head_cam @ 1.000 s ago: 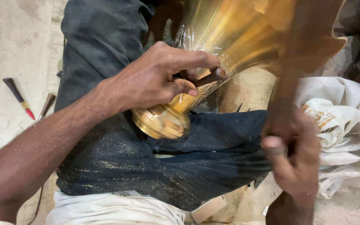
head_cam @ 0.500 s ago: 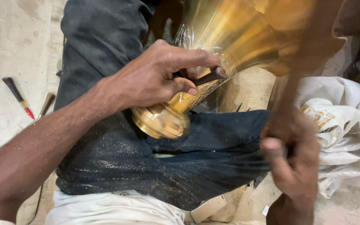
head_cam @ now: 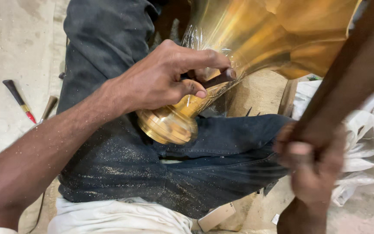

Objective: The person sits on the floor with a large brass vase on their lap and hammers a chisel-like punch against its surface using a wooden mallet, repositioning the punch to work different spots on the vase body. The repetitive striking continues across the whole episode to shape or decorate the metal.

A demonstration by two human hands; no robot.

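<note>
A large brass vessel (head_cam: 260, 34) lies across my lap, its round foot (head_cam: 167, 126) pointing toward me. My left hand (head_cam: 165, 80) rests on the vessel's neck and pinches a short dark metal punch (head_cam: 219, 79) with its tip against the brass. My right hand (head_cam: 312, 160), blurred by motion, is closed around the lower end of a long dark wooden handle (head_cam: 351, 73) that rises to the upper right. Its head is out of view.
My dark jeans (head_cam: 109, 47) are dusted with brass filings. On the concrete floor to the left lie a dark-handled tool with a red end (head_cam: 19, 100) and a wooden-handled tool (head_cam: 48, 107). Crumpled white sacks (head_cam: 369, 143) lie on the right. A pale flat block (head_cam: 216, 216) sits near my knee.
The wooden handle in my right hand has swung, its upper end tilting out to the right. My left hand and the punch stay in place on the brass.
</note>
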